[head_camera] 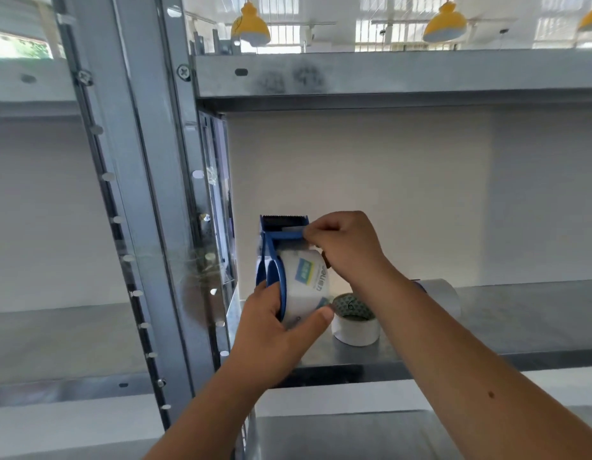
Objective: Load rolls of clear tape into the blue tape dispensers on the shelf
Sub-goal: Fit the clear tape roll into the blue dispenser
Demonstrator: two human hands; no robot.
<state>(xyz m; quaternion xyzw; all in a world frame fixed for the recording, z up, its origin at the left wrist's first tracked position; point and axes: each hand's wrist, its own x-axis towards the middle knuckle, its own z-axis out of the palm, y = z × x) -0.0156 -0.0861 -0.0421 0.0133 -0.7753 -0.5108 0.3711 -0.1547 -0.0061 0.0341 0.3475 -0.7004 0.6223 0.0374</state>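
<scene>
A blue tape dispenser [274, 234] is held upright above the metal shelf [520, 323], its serrated blade at the top. A roll of clear tape [308, 283] with a blue and green label sits in it. My left hand [274, 330] grips the roll and the dispenser's round hub from below. My right hand [347, 247] pinches the loose tape end just under the blade. A second tape roll [356, 327] lies flat on the shelf below my right wrist. Another roll [442, 293] lies behind my right forearm, partly hidden.
A steel upright [148, 194] of the rack stands close on the left. The upper shelf beam [387, 78] runs overhead. A white wall backs the shelf, and the shelf surface stretches bare to the right.
</scene>
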